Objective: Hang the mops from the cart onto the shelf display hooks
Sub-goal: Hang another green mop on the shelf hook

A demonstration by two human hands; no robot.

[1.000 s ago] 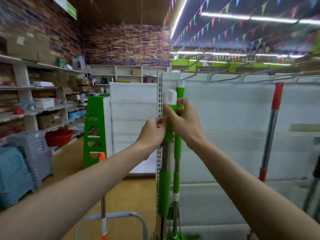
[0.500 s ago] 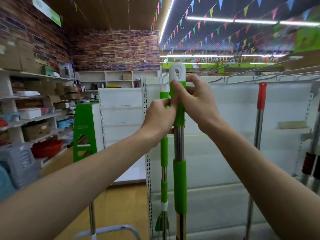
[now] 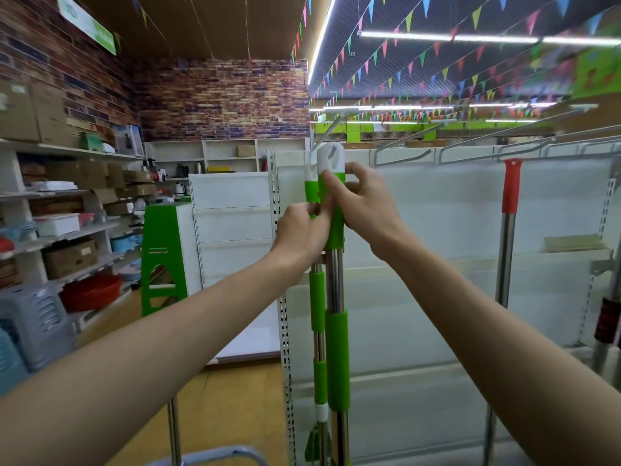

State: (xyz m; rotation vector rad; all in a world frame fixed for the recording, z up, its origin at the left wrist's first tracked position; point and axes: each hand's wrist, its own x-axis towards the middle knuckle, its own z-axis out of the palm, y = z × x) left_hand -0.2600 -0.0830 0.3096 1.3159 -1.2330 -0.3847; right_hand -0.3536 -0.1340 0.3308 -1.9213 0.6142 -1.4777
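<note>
Both my hands hold a green-handled mop (image 3: pixel 337 358) upright in front of the white shelf display (image 3: pixel 437 213). My right hand (image 3: pixel 364 205) grips the green top section just under its white hanging cap (image 3: pixel 331 157). My left hand (image 3: pixel 302 232) pinches the same green section from the left. The cap sits level with the leftmost display hook (image 3: pixel 327 132). A second green mop (image 3: pixel 317 304) hangs right behind it on the display. A red-topped mop (image 3: pixel 509 210) hangs further right.
More metal hooks (image 3: pixel 470 142) run along the display's top to the right. The cart's grey handle rail (image 3: pixel 208 457) shows at the bottom, with a pole (image 3: pixel 174 428) rising from it. A green step stool (image 3: pixel 164 257) and stocked shelves (image 3: pixel 67 230) stand left. Another dark-handled item (image 3: pixel 606 321) hangs far right.
Both hands have lifted the green mop upward over the last second, bringing its white cap from below the hooks up to hook level beside the hanging green mop.
</note>
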